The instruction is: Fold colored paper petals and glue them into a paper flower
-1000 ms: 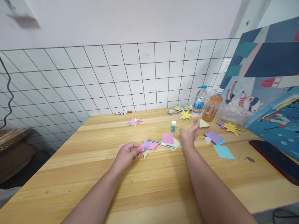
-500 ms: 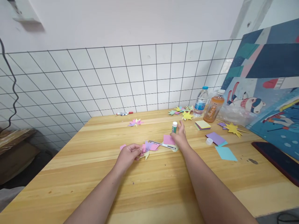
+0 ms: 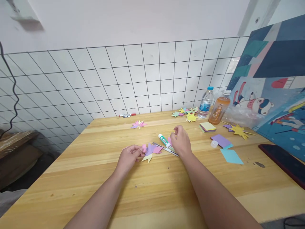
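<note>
A small pink piece of folded paper (image 3: 144, 148) is pinched in my left hand (image 3: 128, 158), low over the tabletop. Just right of these fingers lie a purple folded paper (image 3: 149, 149), a pale yellow one (image 3: 147, 157) and another pink one (image 3: 157, 149). My right hand (image 3: 182, 141) has its fingers curled, and what is inside them, if anything, is hidden. Beside its thumb a green and white glue stick (image 3: 164, 141) lies on its side, apart from the fingers. A slim silver pen-like tool (image 3: 170, 151) lies below it. Pink paper (image 3: 169, 140) shows partly behind the right hand.
A paper star (image 3: 138, 124) and markers (image 3: 127, 115) lie toward the back. At the right stand a water bottle (image 3: 206, 103) and an orange drink bottle (image 3: 219, 108), near stacked paper squares (image 3: 207, 126), a white cap (image 3: 214, 144), blue paper (image 3: 232, 156) and a dark phone-like slab (image 3: 281, 162).
The glue stick, upright before, now lies on its side farther left. My right hand has curled its fingers and shifted slightly left. My left hand keeps the pink paper, moved slightly left.
</note>
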The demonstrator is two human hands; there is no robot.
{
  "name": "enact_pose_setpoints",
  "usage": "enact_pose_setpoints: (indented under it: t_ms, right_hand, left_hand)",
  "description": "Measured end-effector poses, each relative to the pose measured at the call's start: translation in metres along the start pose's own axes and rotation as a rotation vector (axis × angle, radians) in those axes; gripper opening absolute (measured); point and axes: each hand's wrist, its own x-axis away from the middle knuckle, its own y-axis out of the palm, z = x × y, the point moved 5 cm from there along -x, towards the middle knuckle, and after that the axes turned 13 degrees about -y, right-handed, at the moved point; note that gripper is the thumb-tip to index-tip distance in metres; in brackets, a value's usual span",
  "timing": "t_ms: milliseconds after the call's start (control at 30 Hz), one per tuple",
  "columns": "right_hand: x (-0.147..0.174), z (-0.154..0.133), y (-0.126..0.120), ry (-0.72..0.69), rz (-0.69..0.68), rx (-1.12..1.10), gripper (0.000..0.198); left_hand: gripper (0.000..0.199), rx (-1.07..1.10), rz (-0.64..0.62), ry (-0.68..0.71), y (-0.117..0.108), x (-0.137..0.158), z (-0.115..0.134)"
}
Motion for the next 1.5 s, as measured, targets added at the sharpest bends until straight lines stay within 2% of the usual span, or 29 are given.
enact_pose_setpoints:
  t_ms: [133,267,333,400,500,567,600,733,867,1000,1233,1367,1500]
  right_hand:
    - [0.009,-0.023,0.018,-0.143,-0.190,0.119,0.038]
    - [0.012,-0.018,0.032,-0.144,-0.312,0.153,0.024]
    - [0.008,-0.013,0.029,-0.131,-0.299,0.111,0.021]
    - [0.004,-0.012,0.021,-0.122,-0.215,-0.004,0.020]
    - [0.003,-0.020,0.005,-0.083,-0.041,-0.334,0.021]
    - [0.007,-0.032,0.001,-0.060,-0.030,-0.573,0.024]
    - [0.010,-0.040,-0.002,-0.081,-0.039,-0.623,0.021]
    - [0.021,-0.071,-0.012,-0.322,-0.073,-0.500,0.008]
    - [0.027,-0.083,-0.013,-0.438,-0.123,-0.358,0.007]
    - [0.029,-0.087,-0.008,-0.509,-0.176,-0.291,0.007]
    - [0.033,-0.091,-0.004,-0.605,-0.179,-0.225,0.009]
    - [0.032,-0.091,-0.005,-0.604,-0.173,-0.219,0.009]
    - [0.032,-0.090,-0.007,-0.591,-0.170,-0.239,0.008]
  left_hand:
    - [0.033,0.013,-0.016,0.012,0.002,-0.001,-0.001]
    - [0.032,-0.004,-0.007,0.023,0.003,-0.001,-0.003]
    - [0.032,-0.014,0.007,0.028,0.002,-0.001,-0.003]
    - [0.032,-0.016,0.016,0.029,0.001,-0.002,-0.004]
    - [0.033,-0.020,0.008,0.028,0.002,-0.004,-0.006]
    - [0.034,-0.036,0.008,0.023,0.002,-0.005,-0.007]
    - [0.034,-0.047,0.013,0.019,0.003,-0.004,-0.007]
    - [0.033,-0.062,0.031,0.013,0.004,-0.002,-0.004]
    - [0.032,-0.071,0.010,0.030,0.006,0.000,-0.001]
    - [0.035,-0.072,-0.021,0.036,0.008,0.001,-0.003]
    - [0.035,0.015,-0.080,0.022,0.013,0.002,-0.006]
    - [0.032,0.027,-0.144,0.077,0.015,0.004,-0.002]
    - [0.029,-0.051,-0.096,0.096,0.012,0.007,0.004]
